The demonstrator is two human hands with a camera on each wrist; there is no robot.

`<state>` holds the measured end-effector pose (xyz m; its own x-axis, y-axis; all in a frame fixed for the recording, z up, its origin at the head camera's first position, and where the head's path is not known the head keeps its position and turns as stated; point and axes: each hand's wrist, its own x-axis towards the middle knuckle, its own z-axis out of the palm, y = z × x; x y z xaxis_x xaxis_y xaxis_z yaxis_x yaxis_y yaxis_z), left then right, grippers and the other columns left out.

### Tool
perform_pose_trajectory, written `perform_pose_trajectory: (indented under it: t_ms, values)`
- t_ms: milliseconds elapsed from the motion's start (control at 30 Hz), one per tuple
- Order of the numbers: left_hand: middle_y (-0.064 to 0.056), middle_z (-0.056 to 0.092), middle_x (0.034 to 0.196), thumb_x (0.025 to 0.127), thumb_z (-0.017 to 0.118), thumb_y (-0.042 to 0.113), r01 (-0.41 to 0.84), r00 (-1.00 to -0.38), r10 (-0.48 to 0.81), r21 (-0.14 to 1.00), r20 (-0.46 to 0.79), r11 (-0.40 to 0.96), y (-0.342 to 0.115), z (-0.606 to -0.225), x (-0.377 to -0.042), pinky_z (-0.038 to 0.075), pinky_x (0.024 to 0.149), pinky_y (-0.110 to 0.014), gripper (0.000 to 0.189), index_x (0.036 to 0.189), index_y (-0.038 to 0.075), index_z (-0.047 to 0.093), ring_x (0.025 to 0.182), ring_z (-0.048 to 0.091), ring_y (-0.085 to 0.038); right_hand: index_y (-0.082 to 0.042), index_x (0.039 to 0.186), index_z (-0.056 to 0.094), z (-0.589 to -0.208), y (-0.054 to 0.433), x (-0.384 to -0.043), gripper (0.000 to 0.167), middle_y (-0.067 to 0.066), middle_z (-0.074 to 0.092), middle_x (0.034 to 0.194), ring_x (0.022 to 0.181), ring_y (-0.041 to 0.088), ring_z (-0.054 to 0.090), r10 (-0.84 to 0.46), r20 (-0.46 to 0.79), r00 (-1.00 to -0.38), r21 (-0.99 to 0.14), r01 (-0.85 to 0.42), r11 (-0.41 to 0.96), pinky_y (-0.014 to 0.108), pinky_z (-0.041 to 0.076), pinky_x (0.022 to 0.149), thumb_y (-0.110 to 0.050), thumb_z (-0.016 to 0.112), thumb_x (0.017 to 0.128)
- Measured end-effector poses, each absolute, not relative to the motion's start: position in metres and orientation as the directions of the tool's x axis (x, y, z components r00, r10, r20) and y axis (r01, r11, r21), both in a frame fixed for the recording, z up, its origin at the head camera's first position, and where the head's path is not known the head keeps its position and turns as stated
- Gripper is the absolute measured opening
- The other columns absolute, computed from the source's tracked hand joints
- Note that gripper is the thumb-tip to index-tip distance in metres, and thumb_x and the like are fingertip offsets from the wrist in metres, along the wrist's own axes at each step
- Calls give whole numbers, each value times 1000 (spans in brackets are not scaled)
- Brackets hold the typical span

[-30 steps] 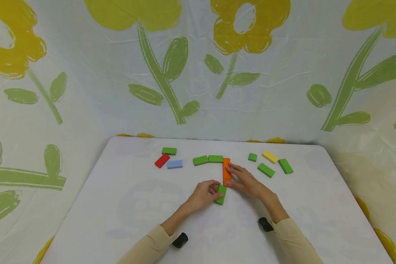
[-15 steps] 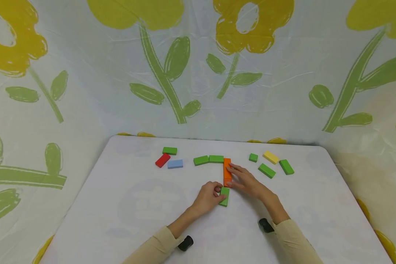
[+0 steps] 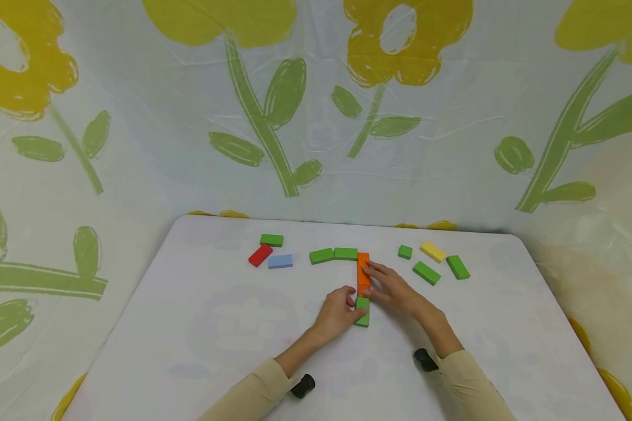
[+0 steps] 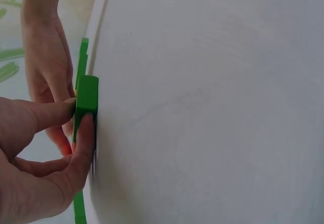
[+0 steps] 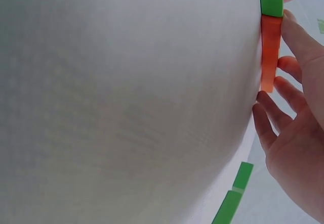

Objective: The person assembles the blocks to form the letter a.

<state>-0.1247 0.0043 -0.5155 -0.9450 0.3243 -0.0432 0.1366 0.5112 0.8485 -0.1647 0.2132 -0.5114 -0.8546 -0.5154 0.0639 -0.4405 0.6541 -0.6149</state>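
Note:
My left hand point(image 3: 333, 316) pinches a green block point(image 3: 363, 318) between thumb and fingers, flat on the white table. In the left wrist view the thumb and a fingertip lie against this green block point(image 4: 87, 93). Its far end meets the near end of an orange column point(image 3: 363, 268), seemingly two orange blocks in line. My right hand point(image 3: 396, 292) rests against the column's right side, fingers spread and gently bent. In the right wrist view the thumb and fingertips touch one side of the orange column point(image 5: 270, 52), which abuts the green block.
Two green blocks point(image 3: 345, 254) run leftward from the column's far end. Farther left lie a red block point(image 3: 260, 255), a blue block point(image 3: 280, 261) and a green block point(image 3: 271, 240). Right of the column are a yellow block point(image 3: 433, 251) and several green ones point(image 3: 426, 273).
My left hand has shifted right with the green block and turned it from slanted to straight, in line with the orange column. The right hand stays on the column.

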Motion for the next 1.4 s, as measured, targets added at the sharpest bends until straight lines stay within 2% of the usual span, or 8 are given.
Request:
perform_pose_trajectory:
  t_ms: [567,700,900,1033,1400]
  values:
    - [-2,58,85,89,83,17,117,-953,299,846,-52,520,13,-517,-125,47,63,-20,50,128,-6,61,71,52,-8,3,145,55,-511,219,-166,54,26,37,159,145,49,33,-527,54,-848,-635,-436,637,66,29,114,-15,72,97]
    - [-3,59,86,89,83,17,126,-952,302,845,-43,519,13,-518,-125,48,64,-20,52,129,-7,60,72,54,-9,1,147,54,-510,219,-165,56,25,36,160,146,49,31,-518,16,-855,-652,-402,643,67,29,114,-21,71,98]
    - [-8,62,96,92,79,23,109,-938,334,839,-90,533,4,-510,-123,50,66,-22,61,137,-9,54,77,55,-12,-4,152,49,-506,218,-165,68,21,29,164,150,46,25,-505,-71,-860,-671,-333,662,67,26,115,-35,74,96]
    - [-10,62,100,96,73,19,123,-934,345,825,-91,552,-10,-506,-128,53,72,-26,52,138,-7,55,81,57,-15,-7,154,46,-502,216,-163,75,19,27,166,151,44,23,-502,-108,-858,-668,-311,676,67,27,115,-40,76,94]
    - [-13,63,99,99,68,10,241,-951,298,789,78,565,-55,-504,-161,54,80,-34,33,126,-8,63,88,62,-22,-8,155,45,-500,216,-164,81,16,26,167,151,43,23,-493,-158,-855,-659,-280,698,66,27,116,-46,77,91]
